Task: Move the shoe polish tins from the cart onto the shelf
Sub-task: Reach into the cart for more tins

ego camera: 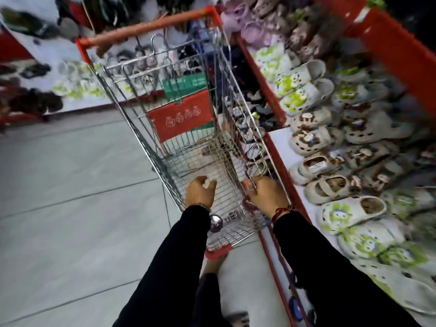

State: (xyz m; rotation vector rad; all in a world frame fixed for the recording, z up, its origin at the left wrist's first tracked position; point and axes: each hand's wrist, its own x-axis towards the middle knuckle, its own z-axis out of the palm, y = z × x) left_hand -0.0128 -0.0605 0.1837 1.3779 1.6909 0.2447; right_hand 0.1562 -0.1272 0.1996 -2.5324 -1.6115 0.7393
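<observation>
A wire shopping cart [165, 128] with a red handle stands in the aisle ahead of me, and both my hands reach down into its basket. My right hand [267, 195] is closed over a dark red shoe polish tin [249, 203] with white lettering, close to the cart's right wall. My left hand [200, 192] is curled near the left wall; something pale shows between thumb and fingers, too blurred to name. A shiny silver round tin [215, 223] lies on the basket floor under my left wrist. The red-edged shelf [280, 147] runs along the cart's right side.
Rows of white and green clogs [304, 90] and brown-patterned clogs [313, 138] fill the shelf on the right. A red and green card box [181, 114] stands in the far part of the cart. More shoe displays [35, 97] line the left wall. Grey tiled floor [70, 197] lies to the left.
</observation>
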